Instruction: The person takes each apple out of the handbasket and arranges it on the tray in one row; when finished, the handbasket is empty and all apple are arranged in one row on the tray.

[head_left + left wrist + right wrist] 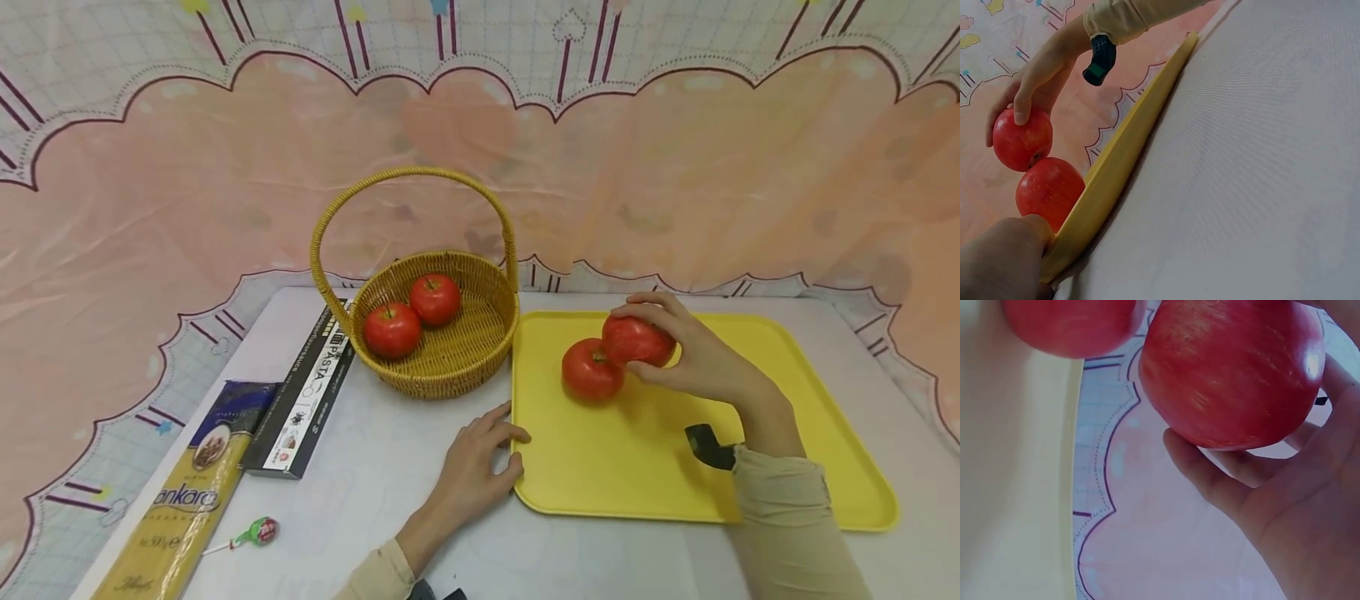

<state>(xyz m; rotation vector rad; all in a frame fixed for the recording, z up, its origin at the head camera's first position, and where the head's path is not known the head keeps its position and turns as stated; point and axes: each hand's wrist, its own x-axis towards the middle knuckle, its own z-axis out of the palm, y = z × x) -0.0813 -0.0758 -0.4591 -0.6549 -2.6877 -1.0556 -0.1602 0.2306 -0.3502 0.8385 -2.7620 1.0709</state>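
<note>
My right hand point(693, 354) grips a red apple point(637, 340), fingers over its top and far side and thumb at the near side. That apple is above the yellow tray point(637, 467), right beside a second red apple point(587, 375) which is on the tray. The right wrist view shows the held apple point(1235, 375) from close by, with fingers curled about it. At the tray's left edge, my left hand point(472, 467) holds the rim, thumb and forefinger at the edge. Part of that grip is hidden in the left wrist view, where the left hand point(1004, 259) meets the rim.
Left of the tray stands a wicker basket point(442, 385) with a tall handle, holding two red apples point(392, 330). Further left lie a black-and-white pasta box point(303, 400), a yellow pasta packet point(180, 500) and a green lollipop point(258, 532). A patterned cloth point(450, 125) hangs behind the table.
</note>
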